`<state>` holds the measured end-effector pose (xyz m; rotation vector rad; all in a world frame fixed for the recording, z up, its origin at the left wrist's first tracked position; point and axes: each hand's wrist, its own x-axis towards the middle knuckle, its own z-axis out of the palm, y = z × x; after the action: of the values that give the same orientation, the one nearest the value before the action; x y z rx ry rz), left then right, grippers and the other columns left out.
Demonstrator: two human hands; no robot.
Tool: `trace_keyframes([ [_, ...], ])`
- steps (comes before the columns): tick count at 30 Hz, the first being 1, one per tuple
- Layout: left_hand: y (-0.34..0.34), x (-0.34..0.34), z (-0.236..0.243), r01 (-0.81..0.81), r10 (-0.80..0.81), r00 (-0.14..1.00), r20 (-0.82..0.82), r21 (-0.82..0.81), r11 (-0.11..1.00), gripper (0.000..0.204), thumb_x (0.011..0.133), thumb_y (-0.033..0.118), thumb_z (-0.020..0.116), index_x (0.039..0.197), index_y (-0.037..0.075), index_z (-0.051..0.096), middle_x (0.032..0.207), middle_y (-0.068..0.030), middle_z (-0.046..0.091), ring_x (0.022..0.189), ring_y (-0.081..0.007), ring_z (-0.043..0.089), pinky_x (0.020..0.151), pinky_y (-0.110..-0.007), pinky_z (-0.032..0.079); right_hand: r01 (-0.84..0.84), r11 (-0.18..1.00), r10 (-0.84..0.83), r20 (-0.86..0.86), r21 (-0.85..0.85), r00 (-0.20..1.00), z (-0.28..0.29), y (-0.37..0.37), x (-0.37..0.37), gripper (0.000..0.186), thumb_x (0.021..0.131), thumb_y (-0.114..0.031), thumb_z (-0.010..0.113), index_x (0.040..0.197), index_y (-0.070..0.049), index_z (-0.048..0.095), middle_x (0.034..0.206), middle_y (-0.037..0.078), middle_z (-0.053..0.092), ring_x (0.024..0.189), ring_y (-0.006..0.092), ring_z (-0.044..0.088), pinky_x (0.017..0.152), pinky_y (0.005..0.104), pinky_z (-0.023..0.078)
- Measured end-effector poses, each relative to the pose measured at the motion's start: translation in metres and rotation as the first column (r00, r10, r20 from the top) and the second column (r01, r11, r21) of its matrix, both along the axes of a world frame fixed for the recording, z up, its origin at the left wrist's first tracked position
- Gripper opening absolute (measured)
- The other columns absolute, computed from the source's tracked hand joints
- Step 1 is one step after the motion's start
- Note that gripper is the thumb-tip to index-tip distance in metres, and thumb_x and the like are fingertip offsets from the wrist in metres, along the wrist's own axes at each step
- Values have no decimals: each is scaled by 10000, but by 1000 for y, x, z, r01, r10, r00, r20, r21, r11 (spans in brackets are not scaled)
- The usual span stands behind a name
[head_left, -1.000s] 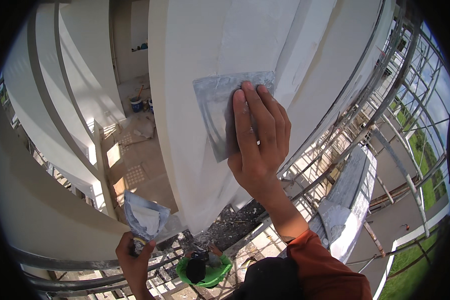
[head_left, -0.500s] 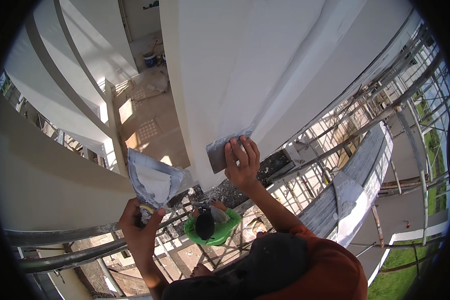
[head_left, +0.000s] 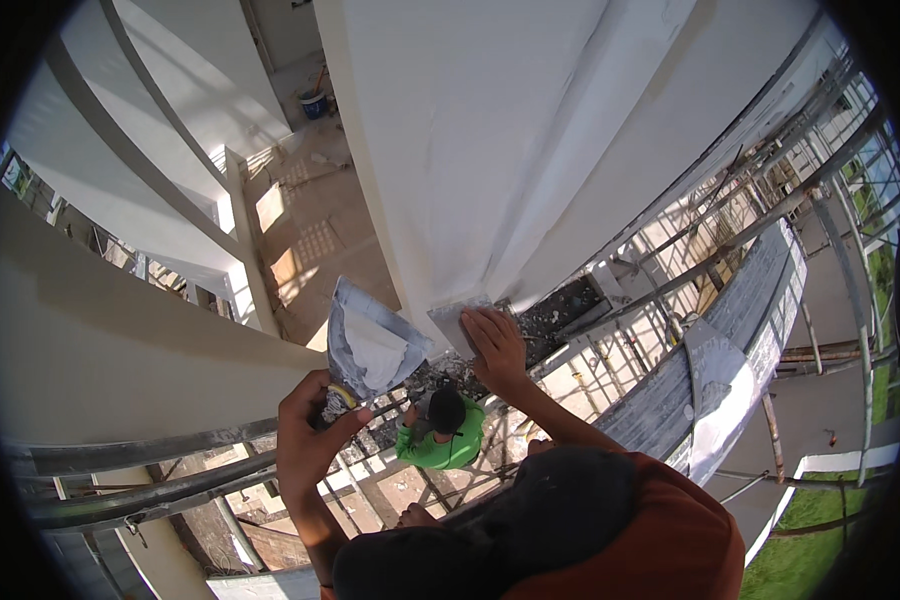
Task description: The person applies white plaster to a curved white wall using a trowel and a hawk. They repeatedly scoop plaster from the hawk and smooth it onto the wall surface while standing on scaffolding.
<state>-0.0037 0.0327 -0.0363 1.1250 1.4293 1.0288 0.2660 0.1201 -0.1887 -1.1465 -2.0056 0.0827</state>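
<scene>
My right hand [head_left: 497, 345] presses a flat grey trowel blade [head_left: 452, 322] against the base of a tall white plastered column [head_left: 470, 140]. My left hand [head_left: 307, 440] grips the handle of a second, wider trowel [head_left: 370, 345] that carries a lump of white plaster. That trowel is held up to the left of the column, close to the right hand. My orange sleeve [head_left: 660, 530] fills the lower right.
Below, a person in a green shirt [head_left: 440, 430] works among the scaffold bars. Metal scaffold tubes [head_left: 140, 470] cross at lower left, and more scaffolding [head_left: 750, 210] runs along the right. A blue bucket [head_left: 314, 104] stands on the floor far below.
My right hand slid the trowel blade down the column from high up to its base. My left hand raised the loaded trowel closer to it.
</scene>
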Motion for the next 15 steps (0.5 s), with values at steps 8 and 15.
trace_keyframes([
  [8, 17, 35, -41, 313, -296, 945, 140, -123, 942, 255, 833, 131, 731, 1021, -29, 664, 674, 29, 583, 576, -28, 478, 517, -213, 365, -53, 961, -153, -685, -270, 712, 63, -41, 14, 161, 917, -36, 587, 1009, 87, 635, 781, 73, 651, 667, 67, 522, 602, 238, 443],
  [15, 19, 40, -40, 366, -348, 920, 178, -78, 927, 217, 858, 204, 730, 857, -6, 677, 621, 24, 564, 561, -14, 485, 494, -210, 363, -279, 937, 341, -389, 209, 856, 102, -37, 0, 395, 813, 61, 648, 1200, 16, 583, 1113, 223, 632, 1010, 329, 652, 899, 404, 517],
])
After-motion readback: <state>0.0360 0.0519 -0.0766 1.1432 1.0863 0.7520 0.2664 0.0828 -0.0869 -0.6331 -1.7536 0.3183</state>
